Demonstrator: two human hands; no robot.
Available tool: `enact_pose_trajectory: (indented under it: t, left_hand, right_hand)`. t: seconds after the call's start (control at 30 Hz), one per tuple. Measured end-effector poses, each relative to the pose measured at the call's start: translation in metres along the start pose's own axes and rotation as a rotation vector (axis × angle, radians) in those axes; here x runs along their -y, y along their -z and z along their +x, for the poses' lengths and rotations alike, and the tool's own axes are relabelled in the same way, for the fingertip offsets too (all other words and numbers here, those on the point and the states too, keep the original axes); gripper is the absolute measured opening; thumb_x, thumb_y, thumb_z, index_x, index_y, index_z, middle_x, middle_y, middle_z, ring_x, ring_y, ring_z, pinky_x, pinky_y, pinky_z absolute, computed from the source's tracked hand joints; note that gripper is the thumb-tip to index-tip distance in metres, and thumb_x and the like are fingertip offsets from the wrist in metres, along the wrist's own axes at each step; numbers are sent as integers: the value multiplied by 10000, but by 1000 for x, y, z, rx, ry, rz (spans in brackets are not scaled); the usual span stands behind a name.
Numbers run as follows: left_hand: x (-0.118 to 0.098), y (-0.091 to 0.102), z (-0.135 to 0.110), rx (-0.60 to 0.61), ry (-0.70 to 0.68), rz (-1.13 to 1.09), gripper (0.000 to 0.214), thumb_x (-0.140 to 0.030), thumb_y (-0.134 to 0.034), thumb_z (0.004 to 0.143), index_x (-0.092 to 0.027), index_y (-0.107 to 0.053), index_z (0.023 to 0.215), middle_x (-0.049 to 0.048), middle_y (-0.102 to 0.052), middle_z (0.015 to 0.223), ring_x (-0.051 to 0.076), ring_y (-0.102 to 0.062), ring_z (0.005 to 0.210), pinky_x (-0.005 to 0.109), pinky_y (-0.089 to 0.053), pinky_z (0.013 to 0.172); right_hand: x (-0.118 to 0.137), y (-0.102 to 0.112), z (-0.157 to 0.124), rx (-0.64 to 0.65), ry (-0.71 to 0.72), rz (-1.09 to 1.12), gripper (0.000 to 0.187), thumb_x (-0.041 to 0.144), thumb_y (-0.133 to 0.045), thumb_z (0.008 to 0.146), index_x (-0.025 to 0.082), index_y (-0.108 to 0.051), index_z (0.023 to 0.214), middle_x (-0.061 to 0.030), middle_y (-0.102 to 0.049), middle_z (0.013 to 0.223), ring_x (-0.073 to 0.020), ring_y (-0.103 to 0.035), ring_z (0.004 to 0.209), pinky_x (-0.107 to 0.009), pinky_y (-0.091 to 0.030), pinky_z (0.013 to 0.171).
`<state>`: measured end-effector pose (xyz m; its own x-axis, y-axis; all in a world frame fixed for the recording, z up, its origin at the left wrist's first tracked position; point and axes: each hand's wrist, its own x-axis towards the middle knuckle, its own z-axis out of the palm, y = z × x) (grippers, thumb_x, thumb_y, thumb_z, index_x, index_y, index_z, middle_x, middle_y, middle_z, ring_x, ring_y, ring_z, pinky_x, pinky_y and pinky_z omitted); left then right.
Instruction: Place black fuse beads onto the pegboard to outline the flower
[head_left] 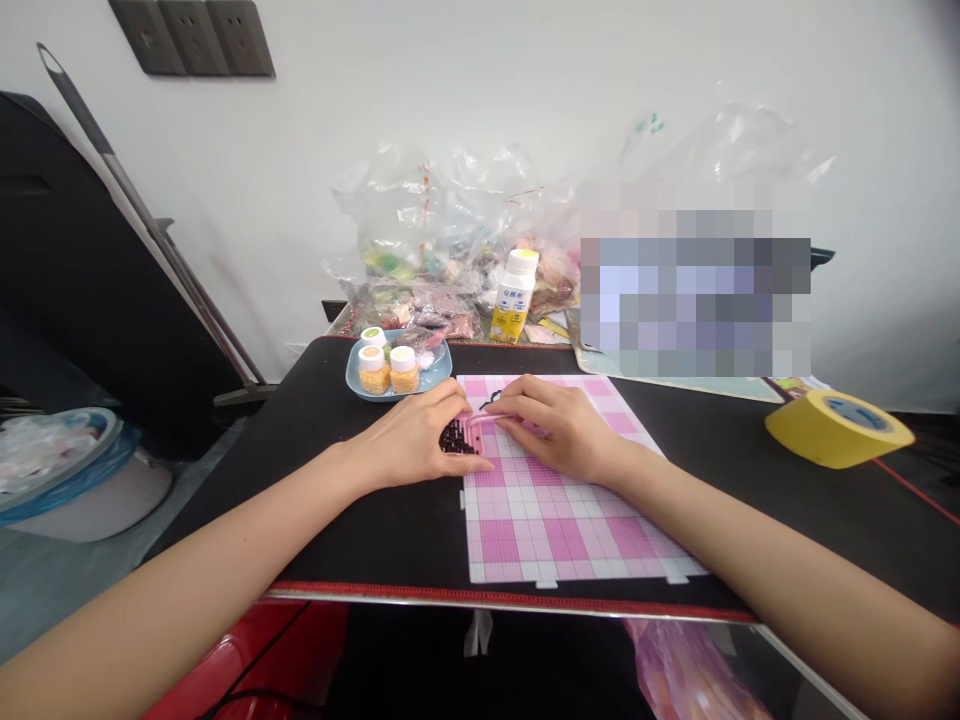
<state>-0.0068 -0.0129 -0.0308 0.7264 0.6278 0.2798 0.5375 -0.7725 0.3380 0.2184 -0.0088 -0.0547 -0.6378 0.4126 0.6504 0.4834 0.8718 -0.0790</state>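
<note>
My left hand curves around a small pink tray with its thumb and fingers on opposite sides. Black beads fill the left part of the tray. My right hand is closed in a pinch on a slim pink pen-like tool, whose tip reaches over the tray. Both hands are above the left upper part of a pink-and-white checked pegboard. A short curved row of black beads lies on the board behind my right fingertips, which hide part of it.
A blue plate with small bead jars stands behind my left hand. At the back are a white-and-yellow bottle and clear plastic bags. A roll of yellow tape lies on the right; a bin stands left.
</note>
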Motion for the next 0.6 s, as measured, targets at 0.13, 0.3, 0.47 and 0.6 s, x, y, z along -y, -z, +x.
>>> enact_pose_trajectory:
  t: [0.13, 0.3, 0.47, 0.6]
  left_hand:
    - [-1, 0, 0, 11, 0, 6, 412, -531, -623, 781, -156, -559, 940, 70, -512, 992, 206, -550, 848, 364, -478, 760]
    - [-2, 1, 1, 16, 12, 8, 413, -530, -627, 777, -157, -558, 941, 69, -512, 999, 207, -552, 849, 363, -480, 760]
    - [-1, 1, 0, 15, 7, 12, 420, -534, -621, 779, -156, -557, 951, 72, -513, 1003, 211, -556, 855, 369, -481, 768]
    - [-2, 0, 0, 12, 3, 9, 424, -534, -623, 778, -157, -553, 956, 77, -515, 1007, 212, -554, 856, 372, -481, 773]
  right_hand:
    - [0, -1, 1, 9, 6, 1, 191, 199, -470, 917, 157, -618, 1030, -74, -627, 928, -154, -607, 809, -277, -516, 667]
    - [-1, -2, 1, 23, 11, 3, 199, 221, -462, 930, 157, -620, 1033, -79, -626, 941, -153, -607, 817, -276, -514, 677]
    - [-2, -4, 1, 24, 2, 6, 209, 245, -448, 941, 178, -621, 1037, -73, -628, 946, -149, -605, 807, -278, -512, 669]
    - [-2, -5, 0, 1, -2, 30, 196, 236, -460, 934, 176, -628, 1015, -69, -633, 928, -148, -608, 803, -275, -514, 664]
